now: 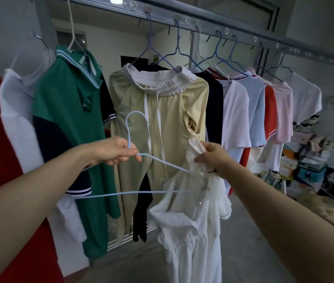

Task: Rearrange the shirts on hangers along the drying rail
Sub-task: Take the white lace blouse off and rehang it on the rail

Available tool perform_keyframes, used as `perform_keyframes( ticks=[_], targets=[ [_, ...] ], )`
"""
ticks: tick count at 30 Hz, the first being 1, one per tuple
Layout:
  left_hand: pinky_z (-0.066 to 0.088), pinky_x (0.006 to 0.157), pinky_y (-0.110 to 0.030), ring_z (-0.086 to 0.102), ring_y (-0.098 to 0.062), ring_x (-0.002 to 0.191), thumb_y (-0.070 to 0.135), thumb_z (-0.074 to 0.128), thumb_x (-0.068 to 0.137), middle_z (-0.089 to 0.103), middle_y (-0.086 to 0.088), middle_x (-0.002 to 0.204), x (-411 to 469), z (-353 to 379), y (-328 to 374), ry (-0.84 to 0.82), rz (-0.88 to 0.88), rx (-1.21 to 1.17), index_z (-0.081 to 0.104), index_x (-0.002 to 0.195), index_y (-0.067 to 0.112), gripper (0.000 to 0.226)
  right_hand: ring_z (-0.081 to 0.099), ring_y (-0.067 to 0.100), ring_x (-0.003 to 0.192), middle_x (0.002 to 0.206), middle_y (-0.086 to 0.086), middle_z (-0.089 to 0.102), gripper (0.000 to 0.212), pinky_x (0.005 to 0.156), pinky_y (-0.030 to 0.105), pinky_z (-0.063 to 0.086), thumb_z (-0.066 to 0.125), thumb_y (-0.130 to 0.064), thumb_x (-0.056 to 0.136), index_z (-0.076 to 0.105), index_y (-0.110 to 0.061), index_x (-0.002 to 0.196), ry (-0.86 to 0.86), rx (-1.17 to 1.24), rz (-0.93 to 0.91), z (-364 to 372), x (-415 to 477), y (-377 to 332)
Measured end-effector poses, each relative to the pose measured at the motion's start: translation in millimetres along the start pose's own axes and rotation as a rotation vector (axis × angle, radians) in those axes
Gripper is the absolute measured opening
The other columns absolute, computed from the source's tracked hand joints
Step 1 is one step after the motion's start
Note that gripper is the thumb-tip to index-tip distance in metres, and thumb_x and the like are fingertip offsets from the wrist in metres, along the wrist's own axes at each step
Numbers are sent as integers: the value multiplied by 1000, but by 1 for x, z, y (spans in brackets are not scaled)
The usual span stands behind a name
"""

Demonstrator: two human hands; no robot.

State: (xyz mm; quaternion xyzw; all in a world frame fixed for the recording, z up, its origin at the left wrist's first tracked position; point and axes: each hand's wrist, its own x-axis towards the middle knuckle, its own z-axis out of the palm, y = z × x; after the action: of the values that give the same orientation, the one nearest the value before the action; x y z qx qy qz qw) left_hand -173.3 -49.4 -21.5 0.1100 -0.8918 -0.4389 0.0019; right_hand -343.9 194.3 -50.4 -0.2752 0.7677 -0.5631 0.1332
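We record the left hand (115,150) pinching the blue hanger (162,161) at its neck; the right hand (213,157) grips the white shirt (188,242), which hides the hanger's far end.

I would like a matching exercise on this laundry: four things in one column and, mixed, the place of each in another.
1 nearest blue hanger
2 nearest white shirt
3 green shirt
4 beige trousers

A on the rail, in the middle
B held by the left hand
C hanging at the left, striped collar
D pinched by the right hand

Pairs: 1-B, 2-D, 3-C, 4-A
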Motion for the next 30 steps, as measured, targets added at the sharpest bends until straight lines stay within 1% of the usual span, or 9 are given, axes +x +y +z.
perform_keyframes(
  ticks=[3, 7, 11, 15, 18, 21, 23, 27, 30],
  targets=[
    [18, 42, -20, 20, -7, 44, 32, 48, 96, 31, 10, 47, 4, 7, 11, 82, 89, 21, 70, 90, 18, 27, 50, 16, 78, 80, 4, 51, 30, 65, 24, 39, 55, 12, 72, 64, 3, 100, 44, -279, -173, 1, -1, 0],
    [18, 39, -17, 21, -4, 39, 29, 49, 96, 34, 11, 42, 5, 3, 18, 155, 129, 29, 70, 87, 18, 25, 54, 8, 81, 83, -7, 61, 40, 59, 8, 36, 52, 3, 78, 70, -19, 107, 125, -492, -278, -9, -8, -5],
    [18, 36, -14, 23, -2, 36, 23, 50, 96, 36, 10, 39, 6, -3, 29, 251, 188, 3, 69, 86, 16, 23, 58, 10, 85, 86, -6, 65, 48, 62, 18, 40, 48, 6, 79, 69, -21, 111, 171, -520, -341, -16, -11, -4],
    [21, 38, -14, 26, -2, 34, 19, 48, 97, 36, 10, 37, 13, 28, 52, 228, 317, 29, 68, 85, 14, 24, 61, 13, 112, 116, -4, 70, 35, 87, 22, 45, 52, -14, 88, 66, -23, 119, 166, -604, -563, 1, -11, -18],
    [25, 39, -11, 34, -1, 31, 15, 47, 97, 42, 11, 32, 23, 53, 65, 278, 376, -1, 67, 88, 1, 26, 66, 23, 86, 83, -3, 69, 23, 79, 39, 51, 50, -21, 86, 70, -24, 95, 105, -665, -752, 15, -16, -39],
    [24, 36, -5, 36, 2, 30, 16, 46, 98, 43, 14, 32, 30, 65, 69, 306, 364, -100, 63, 100, -12, 33, 62, 13, 84, 84, -11, 65, 17, 81, 37, 50, 49, -21, 92, 67, -21, 92, 13, -585, -740, 11, -21, -51],
    [27, 38, -8, 35, 1, 35, 24, 47, 97, 45, 13, 39, 32, 69, 68, 201, 346, -158, 62, 103, -14, 41, 58, 11, 75, 74, -13, 60, 20, 74, 39, 50, 46, -42, 88, 59, -29, 80, 32, -664, -705, 5, -20, -52],
    [45, 59, -18, 56, -7, 60, 48, 34, 96, 65, -2, 69, 32, 66, 68, -88, 193, -373, 69, 91, 1, 58, 38, 9, 55, 54, -4, 37, 54, 56, 36, 35, 49, -66, 76, 42, -16, 58, 133, -606, -644, -8, -20, -48],
    [45, 68, -24, 55, -10, 72, 32, 47, 96, 64, 2, 78, 38, 58, 51, -52, 149, -292, 66, 89, 12, 28, 29, 9, 55, 55, -6, 26, 59, 55, 33, 25, 61, -61, 77, 31, -17, 52, 168, -424, -576, -20, -27, -41]
  ],
)
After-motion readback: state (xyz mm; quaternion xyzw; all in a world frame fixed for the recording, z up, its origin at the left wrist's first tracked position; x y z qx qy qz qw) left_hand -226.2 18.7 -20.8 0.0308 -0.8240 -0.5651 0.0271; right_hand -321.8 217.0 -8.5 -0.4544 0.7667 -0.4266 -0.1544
